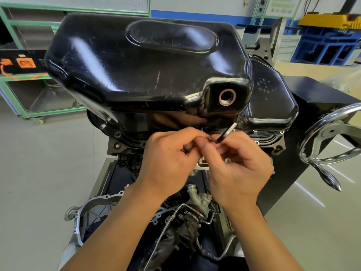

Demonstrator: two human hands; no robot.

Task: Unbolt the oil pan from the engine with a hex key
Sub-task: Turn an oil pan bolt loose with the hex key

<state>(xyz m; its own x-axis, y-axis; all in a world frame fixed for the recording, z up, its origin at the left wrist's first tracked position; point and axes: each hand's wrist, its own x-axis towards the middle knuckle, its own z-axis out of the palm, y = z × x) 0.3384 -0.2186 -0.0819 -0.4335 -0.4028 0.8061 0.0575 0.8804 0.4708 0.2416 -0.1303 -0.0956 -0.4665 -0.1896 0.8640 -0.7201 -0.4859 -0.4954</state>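
Hands met at the near flange of the oil pan (pixel 136 65). Right hand (pixel 240 169) pinched the hex key (pixel 226 133), black shank slanting up and right. Left hand (pixel 168 159) pinched the key's lower end with thumb and forefinger. Pan, glossy black, sat atop the engine (pixel 117 145), drain hole (pixel 227 97) facing the camera. Chrome handwheel (pixel 330 133) stood to the right.

Black oil pan (pixel 148 61) on engine (pixel 117 146), right hand (pixel 237 169) pinching hex key (pixel 226 133), left hand (pixel 168 159) curled beside it
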